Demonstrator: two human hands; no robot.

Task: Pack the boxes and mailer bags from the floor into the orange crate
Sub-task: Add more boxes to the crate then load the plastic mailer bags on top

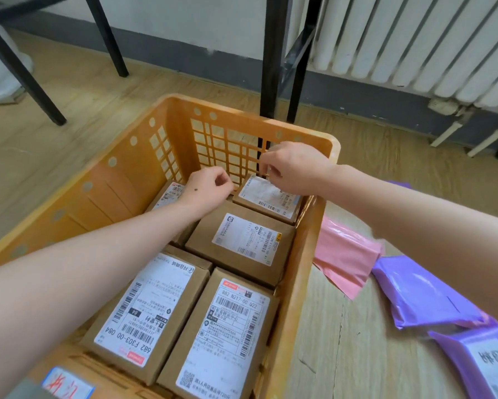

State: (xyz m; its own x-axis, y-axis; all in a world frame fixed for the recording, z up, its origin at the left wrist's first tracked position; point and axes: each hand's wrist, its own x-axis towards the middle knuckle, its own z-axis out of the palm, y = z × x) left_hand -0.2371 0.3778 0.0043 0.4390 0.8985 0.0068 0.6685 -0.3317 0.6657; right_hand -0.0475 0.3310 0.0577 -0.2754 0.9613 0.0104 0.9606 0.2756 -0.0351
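The orange crate (302,272) stands on the wooden floor and holds several labelled cardboard boxes. A small box (271,197) lies in its far right corner. My right hand (295,168) pinches that box's far edge with curled fingers. My left hand (206,188) hovers by the box's near left corner, fingers loosely curled, with nothing seen in it. A larger box (242,243) lies in the middle, and two long boxes (144,309) (222,332) lie in front. To the right of the crate lie a pink mailer bag (348,254) and two purple mailer bags (423,295) (478,361).
The bags rest on a flat cardboard sheet (343,341) beside the crate. Black table legs (273,67) stand just behind the crate, and more legs (26,70) stand at the far left. A white radiator (415,38) hangs on the wall at the back right.
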